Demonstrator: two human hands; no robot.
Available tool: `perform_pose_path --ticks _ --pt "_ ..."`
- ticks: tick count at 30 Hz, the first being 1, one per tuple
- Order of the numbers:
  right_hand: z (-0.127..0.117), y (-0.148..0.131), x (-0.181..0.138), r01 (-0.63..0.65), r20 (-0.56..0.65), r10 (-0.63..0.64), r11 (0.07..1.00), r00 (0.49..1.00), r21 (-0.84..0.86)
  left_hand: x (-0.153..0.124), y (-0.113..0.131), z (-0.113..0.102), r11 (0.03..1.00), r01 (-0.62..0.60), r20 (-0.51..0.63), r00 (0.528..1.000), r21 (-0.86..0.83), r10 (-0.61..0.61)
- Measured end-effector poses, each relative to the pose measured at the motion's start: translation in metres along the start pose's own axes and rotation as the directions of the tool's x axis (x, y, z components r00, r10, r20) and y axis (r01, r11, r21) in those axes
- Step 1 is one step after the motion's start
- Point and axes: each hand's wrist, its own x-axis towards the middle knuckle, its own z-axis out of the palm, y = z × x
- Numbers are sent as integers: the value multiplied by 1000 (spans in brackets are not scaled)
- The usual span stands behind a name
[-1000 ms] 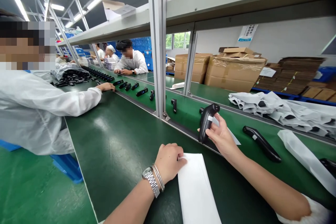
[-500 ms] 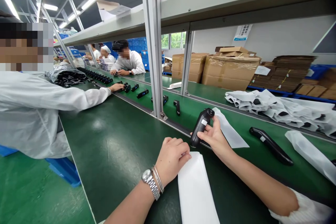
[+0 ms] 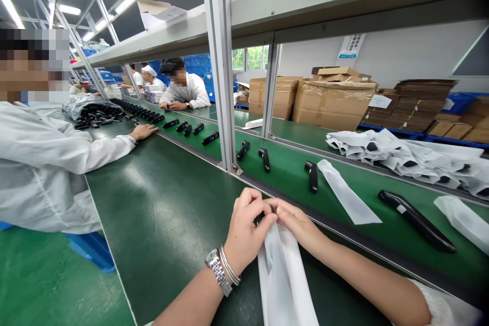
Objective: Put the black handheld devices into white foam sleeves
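A long white sleeve bag (image 3: 284, 285) lies at the front of the green bench, its upper end between my hands. My left hand (image 3: 248, 229), wearing a watch and bangles, pinches the bag's mouth with thumb and fingers. Against it, my right hand (image 3: 301, 226) has its fingers closed at the same mouth. Only a dark sliver shows between the fingers, so I cannot tell how far any black device sits in the bag. Beyond my hands, a black handheld device (image 3: 312, 177) rests on the green belt beside a flat white bag (image 3: 349, 196).
A larger black device (image 3: 418, 221) and another white bag (image 3: 464, 221) lie at right. Filled white bags (image 3: 401, 158) are heaped behind. A metal post (image 3: 219, 71) rises beside the belt. At left, a co-worker's hand (image 3: 144, 132) rests by a row of devices.
My right hand has brought the black device down and left to the bag's mouth, where it is largely hidden. Belt items have shifted right. The co-worker's hand has drawn back.
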Motion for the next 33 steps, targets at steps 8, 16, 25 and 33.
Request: perform_pose_path --ticks 8,16,25,33 --pt "0 -2 0 -102 168 106 994 980 -32 5 -11 1 986 107 -155 980 -125 -126" --pt "-98 -39 64 -2 -460 -269 862 846 -507 5 -14 -1 988 154 -89 984 -8 -154" --pt "-142 -11 83 -36 -337 -461 547 821 -836 1 -15 -6 870 227 137 940 439 -314" --pt "-75 27 121 -28 -109 -121 534 987 -845 -1 -19 2 873 141 313 897 467 -313"
